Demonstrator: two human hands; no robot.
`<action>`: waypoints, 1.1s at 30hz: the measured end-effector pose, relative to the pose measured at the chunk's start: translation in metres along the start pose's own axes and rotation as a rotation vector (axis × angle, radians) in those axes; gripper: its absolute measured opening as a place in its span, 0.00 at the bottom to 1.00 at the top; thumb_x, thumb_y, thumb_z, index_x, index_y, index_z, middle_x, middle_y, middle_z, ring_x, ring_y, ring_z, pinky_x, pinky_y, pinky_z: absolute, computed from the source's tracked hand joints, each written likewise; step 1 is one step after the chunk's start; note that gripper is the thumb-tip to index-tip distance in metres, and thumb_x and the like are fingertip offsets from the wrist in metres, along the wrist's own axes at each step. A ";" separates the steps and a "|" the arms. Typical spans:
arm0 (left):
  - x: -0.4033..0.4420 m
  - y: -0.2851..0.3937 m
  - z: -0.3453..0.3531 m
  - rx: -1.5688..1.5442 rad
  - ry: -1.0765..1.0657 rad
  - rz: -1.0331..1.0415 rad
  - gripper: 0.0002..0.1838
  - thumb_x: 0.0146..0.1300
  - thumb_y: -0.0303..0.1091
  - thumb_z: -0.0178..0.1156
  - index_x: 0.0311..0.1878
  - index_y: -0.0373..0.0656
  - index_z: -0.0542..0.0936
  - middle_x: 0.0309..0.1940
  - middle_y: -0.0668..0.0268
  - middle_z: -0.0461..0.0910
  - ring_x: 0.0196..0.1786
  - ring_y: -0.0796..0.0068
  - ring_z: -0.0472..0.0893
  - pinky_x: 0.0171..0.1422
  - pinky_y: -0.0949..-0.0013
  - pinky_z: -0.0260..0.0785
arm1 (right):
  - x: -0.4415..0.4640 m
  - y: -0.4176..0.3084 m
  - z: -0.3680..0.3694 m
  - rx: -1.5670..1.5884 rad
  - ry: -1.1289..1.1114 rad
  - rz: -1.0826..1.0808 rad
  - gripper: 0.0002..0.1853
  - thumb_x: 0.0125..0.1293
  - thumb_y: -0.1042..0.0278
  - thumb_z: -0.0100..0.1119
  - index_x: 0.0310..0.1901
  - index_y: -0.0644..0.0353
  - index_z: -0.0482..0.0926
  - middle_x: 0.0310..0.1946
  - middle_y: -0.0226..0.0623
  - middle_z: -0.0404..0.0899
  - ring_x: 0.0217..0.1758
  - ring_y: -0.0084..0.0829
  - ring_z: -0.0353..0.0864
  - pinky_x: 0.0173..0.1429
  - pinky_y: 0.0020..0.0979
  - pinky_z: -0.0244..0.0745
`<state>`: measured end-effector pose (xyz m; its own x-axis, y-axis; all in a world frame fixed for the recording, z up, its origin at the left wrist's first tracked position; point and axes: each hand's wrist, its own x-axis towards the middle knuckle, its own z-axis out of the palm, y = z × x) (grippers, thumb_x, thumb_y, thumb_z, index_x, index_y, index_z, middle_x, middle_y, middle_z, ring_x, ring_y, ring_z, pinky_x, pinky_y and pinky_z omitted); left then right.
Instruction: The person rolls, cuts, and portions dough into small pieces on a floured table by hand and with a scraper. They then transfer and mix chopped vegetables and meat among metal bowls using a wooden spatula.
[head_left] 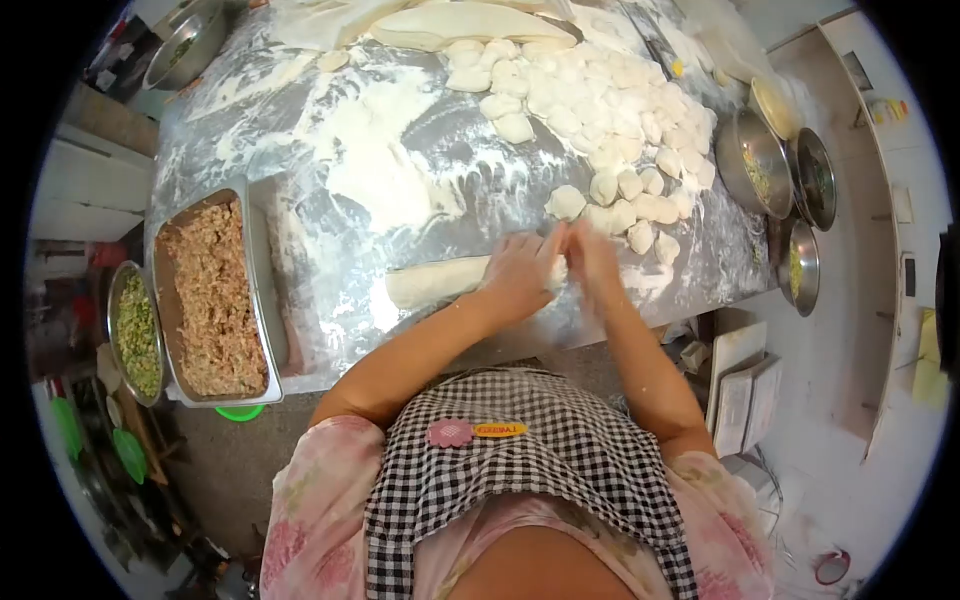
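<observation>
The left hand [522, 270] is closed over the right part of a dough roll [435, 283], which lies left to right along the near side of the floured tabletop [325, 310], its left length bare. The right hand [592, 260] is just beside it at the roll's right end, fingertips close to those of the left; it is blurred, so I cannot tell whether its fingers are pinching dough or apart. Just beyond the hands, flattened dough pieces [610, 110] spread in a crowded patch toward the far right, many touching or overlapping, with a few near ones lying looser. At the far edge stretches a longer slab of dough [470, 27]. White flour [385, 170] is smeared thickly across the middle and far left. On the near left stands a rectangular metal pan [265, 320] of minced filling [215, 300], and just left of it a round bowl holds chopped greens [138, 335]. Another metal bowl [208, 45] sits at the far left corner. Along the right edge are three more bowls, the largest, a metal mixing bowl [733, 165], with some yellowish-green food inside. The person wears a black-and-white checked apron [520, 470].
</observation>
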<state>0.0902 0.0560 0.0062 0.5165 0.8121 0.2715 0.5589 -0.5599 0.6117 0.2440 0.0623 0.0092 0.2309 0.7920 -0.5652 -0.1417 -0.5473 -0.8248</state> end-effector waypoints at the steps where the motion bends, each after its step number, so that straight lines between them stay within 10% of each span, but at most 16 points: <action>1: 0.000 -0.003 0.003 0.084 0.004 0.006 0.31 0.48 0.33 0.66 0.57 0.46 0.67 0.40 0.55 0.77 0.48 0.54 0.75 0.52 0.59 0.67 | -0.002 -0.001 0.000 0.000 -0.035 -0.023 0.12 0.63 0.65 0.50 0.29 0.63 0.79 0.33 0.39 0.79 0.40 0.30 0.78 0.35 0.30 0.72; 6: 0.003 -0.011 -0.007 -0.140 -0.220 -0.260 0.31 0.48 0.34 0.66 0.58 0.42 0.68 0.40 0.57 0.79 0.46 0.57 0.78 0.51 0.60 0.69 | -0.018 -0.007 0.011 0.021 -0.234 -0.130 0.10 0.66 0.66 0.51 0.39 0.63 0.79 0.33 0.35 0.80 0.36 0.29 0.79 0.36 0.30 0.73; 9: 0.011 -0.025 -0.033 -0.748 -0.371 -0.438 0.24 0.48 0.33 0.65 0.51 0.42 0.74 0.40 0.55 0.80 0.43 0.56 0.79 0.50 0.60 0.71 | -0.037 -0.044 0.033 -1.101 -0.108 -1.368 0.06 0.59 0.72 0.56 0.37 0.61 0.79 0.32 0.38 0.80 0.32 0.38 0.78 0.33 0.31 0.73; 12: -0.006 -0.028 -0.036 -0.667 -0.370 -0.343 0.17 0.49 0.30 0.62 0.44 0.42 0.78 0.40 0.54 0.80 0.44 0.56 0.79 0.49 0.59 0.71 | -0.037 -0.013 0.053 -0.696 -0.137 -1.222 0.06 0.52 0.68 0.57 0.33 0.55 0.80 0.29 0.39 0.76 0.37 0.44 0.75 0.37 0.39 0.72; 16: -0.028 -0.016 -0.038 -0.454 -0.282 -0.398 0.19 0.48 0.28 0.59 0.47 0.45 0.76 0.39 0.54 0.80 0.44 0.55 0.79 0.49 0.59 0.70 | 0.001 0.004 0.065 -1.008 0.019 -1.129 0.06 0.53 0.69 0.53 0.31 0.58 0.78 0.31 0.40 0.77 0.38 0.42 0.75 0.38 0.41 0.71; 20: -0.016 0.017 -0.061 -0.354 -0.264 -0.004 0.27 0.47 0.28 0.61 0.54 0.48 0.70 0.40 0.55 0.78 0.45 0.56 0.78 0.51 0.60 0.68 | 0.052 -0.013 0.046 -1.265 0.140 -1.336 0.08 0.56 0.70 0.50 0.34 0.62 0.78 0.38 0.43 0.78 0.36 0.40 0.77 0.35 0.38 0.73; 27: -0.022 -0.017 -0.011 0.203 0.101 0.070 0.41 0.48 0.34 0.66 0.66 0.43 0.59 0.42 0.54 0.78 0.47 0.55 0.78 0.52 0.60 0.68 | -0.026 0.013 0.032 0.351 -0.108 0.163 0.14 0.67 0.64 0.50 0.41 0.67 0.78 0.37 0.37 0.80 0.34 0.26 0.80 0.32 0.28 0.76; 30: -0.022 -0.023 -0.010 -0.028 -0.049 -0.201 0.41 0.47 0.36 0.68 0.65 0.41 0.61 0.41 0.55 0.79 0.46 0.56 0.79 0.52 0.60 0.70 | -0.030 -0.006 0.038 0.089 -0.177 0.089 0.12 0.65 0.65 0.51 0.39 0.64 0.80 0.38 0.41 0.79 0.41 0.31 0.80 0.36 0.30 0.77; 33: -0.006 -0.043 -0.026 -0.346 -0.238 -0.334 0.35 0.46 0.37 0.69 0.59 0.40 0.69 0.40 0.54 0.80 0.45 0.55 0.79 0.50 0.60 0.71 | -0.040 -0.038 0.056 -0.758 -0.216 -0.864 0.09 0.59 0.68 0.54 0.38 0.60 0.80 0.35 0.42 0.79 0.38 0.38 0.78 0.37 0.35 0.75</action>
<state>0.0461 0.0793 -0.0025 0.5022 0.8548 -0.1311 0.4922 -0.1579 0.8560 0.1863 0.0666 0.0627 -0.2094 0.9693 0.1285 0.6098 0.2322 -0.7578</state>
